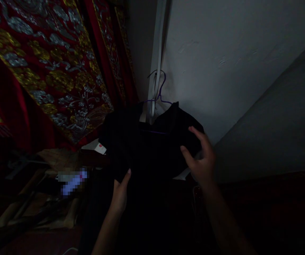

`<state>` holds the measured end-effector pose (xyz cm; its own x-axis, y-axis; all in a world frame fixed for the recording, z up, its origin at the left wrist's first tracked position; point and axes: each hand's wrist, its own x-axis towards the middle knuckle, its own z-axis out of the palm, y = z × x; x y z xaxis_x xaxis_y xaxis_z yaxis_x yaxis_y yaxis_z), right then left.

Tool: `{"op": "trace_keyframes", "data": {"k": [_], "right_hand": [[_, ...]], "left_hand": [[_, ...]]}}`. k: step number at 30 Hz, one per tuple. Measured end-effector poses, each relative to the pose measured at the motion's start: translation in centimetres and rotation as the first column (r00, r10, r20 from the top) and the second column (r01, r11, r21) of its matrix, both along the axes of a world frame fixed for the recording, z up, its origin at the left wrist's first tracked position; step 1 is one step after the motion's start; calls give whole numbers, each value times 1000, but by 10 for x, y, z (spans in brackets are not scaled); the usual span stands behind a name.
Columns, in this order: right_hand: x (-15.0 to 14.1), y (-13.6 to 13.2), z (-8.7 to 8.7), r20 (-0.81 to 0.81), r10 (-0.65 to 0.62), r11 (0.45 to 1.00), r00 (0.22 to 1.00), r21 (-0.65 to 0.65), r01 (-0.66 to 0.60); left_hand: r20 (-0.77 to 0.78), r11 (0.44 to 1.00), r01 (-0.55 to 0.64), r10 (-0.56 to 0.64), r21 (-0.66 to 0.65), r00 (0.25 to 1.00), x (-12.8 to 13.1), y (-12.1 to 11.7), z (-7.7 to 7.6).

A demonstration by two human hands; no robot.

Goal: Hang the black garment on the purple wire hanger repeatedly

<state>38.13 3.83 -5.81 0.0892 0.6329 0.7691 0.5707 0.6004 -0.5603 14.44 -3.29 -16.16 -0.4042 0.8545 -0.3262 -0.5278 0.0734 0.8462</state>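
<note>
A black shirt [152, 156] hangs on a thin purple hanger [161, 86], its dark folds hard to make out in the dim light. My left hand [120, 194] grips the shirt's front on the left; the thumb lies over the cloth and the other fingers are hidden by it. At the shirt's right shoulder, my right hand [204, 159] is open, with thumb and fingers spread apart. Whether its fingertips touch the cloth is unclear. The hanger's hook is at a narrow white vertical strip [157, 42] against the wall.
Red cloth [62, 71] with gold and silver decoration hangs at the left. A pale wall [221, 63] stands behind and to the right. A small white tag [101, 148] shows beside the shirt's left sleeve. At lower left lies a wooden frame [30, 187] with a blurred bluish item [74, 180].
</note>
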Motion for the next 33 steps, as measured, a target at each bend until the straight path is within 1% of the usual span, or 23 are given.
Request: {"op": "trace_keyframes", "data": {"k": [1, 2, 3, 4, 5, 6, 7, 8, 9, 10, 12, 14, 16, 18, 20, 22, 24, 25, 29, 33], "right_hand": [[-9, -9, -14, -132, 9, 997, 991, -78, -20], [-19, -19, -30, -254, 21, 979, 967, -190, -71], [-31, -28, -47, -357, 28, 934, 934, -324, -151], [-43, -37, -63, -450, 18, 875, 893, -425, -232], [-55, -46, -78, -527, 7, 819, 850, -485, -307], [-66, -53, -90, -574, 5, 774, 819, -516, -366], [-75, -59, -98, -598, 8, 739, 801, -536, -408], [-82, -63, -103, -612, 18, 717, 791, -543, -437], [-87, -64, -103, -613, 32, 708, 790, -543, -450], [-90, -62, -99, -605, 49, 710, 795, -539, -454], [-89, -53, -86, -573, 92, 729, 814, -518, -447], [-87, -41, -72, -526, 151, 734, 837, -507, -451], [-85, -31, -65, -479, 222, 719, 849, -508, -475], [-86, -28, -65, -467, 260, 693, 845, -520, -500], [-88, -32, -71, -503, 232, 671, 833, -537, -511], [-90, -39, -77, -563, 161, 656, 811, -553, -515], [-91, -44, -79, -598, 117, 653, 793, -555, -515], [-91, -45, -79, -598, 120, 654, 793, -553, -516], [-90, -39, -69, -546, 179, 678, 819, -535, -505], [-89, -33, -65, -549, 146, 717, 823, -514, -470]], "left_hand": [[20, 1000, 9, -9, -12, 1000, 3, -2, -1], [35, 999, 23, -22, -22, 999, 6, -4, -3], [43, 999, 31, -30, -36, 999, 9, -6, -5], [43, 998, 47, -45, -51, 998, 11, -8, -7], [34, 995, 70, -68, -69, 997, 13, -11, -10], [13, 991, 100, -100, -89, 995, 15, -15, -12], [-13, 984, 134, -137, -114, 991, 16, -19, -14], [-42, 976, 163, -171, -141, 984, 16, -23, -16], [-63, 969, 185, -198, -164, 978, 16, -27, -17], [-75, 964, 199, -215, -178, 974, 16, -30, -18], [-65, 958, 213, -228, -192, 971, 17, -35, -20], [-19, 945, 251, -261, -210, 965, 17, -37, -21], [32, 926, 289, -290, -243, 957, 15, -37, -23], [63, 911, 305, -300, -278, 952, 10, -36, -26], [59, 908, 297, -293, -296, 954, 5, -36, -29], [47, 908, 291, -291, -300, 956, 1, -36, -31], [52, 907, 296, -294, -301, 954, 1, -38, -32], [59, 905, 302, -298, -300, 953, 2, -38, -32], [75, 911, 309, -300, -272, 951, 10, -42, -28], [45, 903, 286, -287, -319, 957, 12, -43, -21]]}}
